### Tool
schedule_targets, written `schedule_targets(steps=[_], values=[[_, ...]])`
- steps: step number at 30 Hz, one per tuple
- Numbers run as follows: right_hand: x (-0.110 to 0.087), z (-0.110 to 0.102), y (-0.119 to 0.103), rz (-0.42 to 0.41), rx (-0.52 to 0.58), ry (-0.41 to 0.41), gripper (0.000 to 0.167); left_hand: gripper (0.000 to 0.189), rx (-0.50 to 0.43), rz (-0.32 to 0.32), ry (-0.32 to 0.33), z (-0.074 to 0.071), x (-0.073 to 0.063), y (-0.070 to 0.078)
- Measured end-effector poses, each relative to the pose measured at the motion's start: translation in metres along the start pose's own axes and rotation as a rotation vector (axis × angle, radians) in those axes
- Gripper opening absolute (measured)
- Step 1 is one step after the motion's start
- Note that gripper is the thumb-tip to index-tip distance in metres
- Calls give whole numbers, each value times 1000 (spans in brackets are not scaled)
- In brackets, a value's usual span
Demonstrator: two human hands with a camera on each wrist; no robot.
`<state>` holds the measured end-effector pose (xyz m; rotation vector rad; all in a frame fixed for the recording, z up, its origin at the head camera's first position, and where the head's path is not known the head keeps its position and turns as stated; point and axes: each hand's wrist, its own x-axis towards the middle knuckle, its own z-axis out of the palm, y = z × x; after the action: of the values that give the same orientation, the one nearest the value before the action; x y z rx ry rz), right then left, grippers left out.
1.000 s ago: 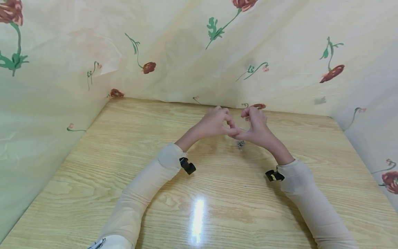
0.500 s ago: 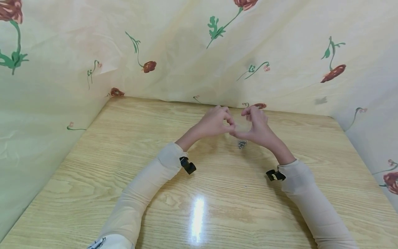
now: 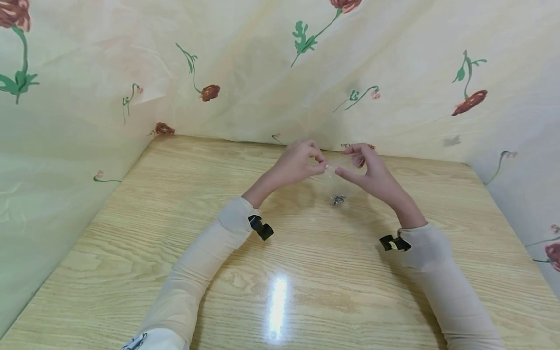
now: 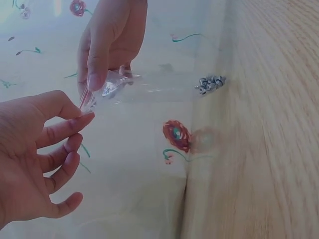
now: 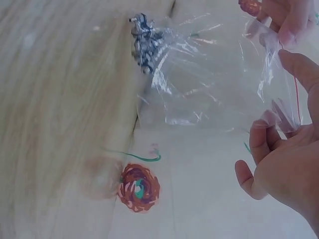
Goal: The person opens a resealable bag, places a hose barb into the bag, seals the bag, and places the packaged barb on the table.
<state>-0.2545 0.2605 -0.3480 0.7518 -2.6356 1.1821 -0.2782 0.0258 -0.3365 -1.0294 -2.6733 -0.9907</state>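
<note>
A clear zip bag [image 5: 214,84] with a red line along its mouth hangs above the table. Small shiny metal pieces [image 5: 144,45], resembling screws, are bunched at its bottom. My left hand [image 3: 299,163] pinches the bag's mouth between thumb and index finger, its other fingers loosely bent in the left wrist view. At the same mouth, my right hand [image 3: 378,180] has its thumb along the near side and its curled fingers behind the film, holding the bag. In the head view the bag's film [image 3: 336,184] is barely visible between the hands.
The wood-grain table [image 3: 306,272] carries a bright light reflection near its front. Cream flowered cloth [image 3: 249,73] rises behind the table's far edge and along both sides. A black strap mount [image 3: 261,228] sits at the left wrist, another mount [image 3: 394,243] at the right.
The hands have drawn apart from touching fingertips and risen slightly. The right thumb has moved off the left fingertips, and more of the bag shows between them. The metal pieces shifted slightly.
</note>
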Motion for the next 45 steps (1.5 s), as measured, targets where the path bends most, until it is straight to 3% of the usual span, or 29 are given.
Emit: schedule_targets(steps=[8,17,25,34,41,45], values=[[1,-2,-9,73,3,16,45,13,-108,28,68,-7,-2,-8],[3,-1,-20,9,40,108,29,14,-232,73,85,-12,-2,-18],[10,-8,-22,46,47,51,19,16,-421,43,0,-16,0,-29],[19,-14,-22,148,296,-62,22,22,-581,26,-60,-18,1,-40],[21,-13,-23,233,396,-23,13,19,-715,-20,-97,-20,1,-46],[21,-9,-22,252,447,7,14,18,-748,-51,-108,-22,0,-48]])
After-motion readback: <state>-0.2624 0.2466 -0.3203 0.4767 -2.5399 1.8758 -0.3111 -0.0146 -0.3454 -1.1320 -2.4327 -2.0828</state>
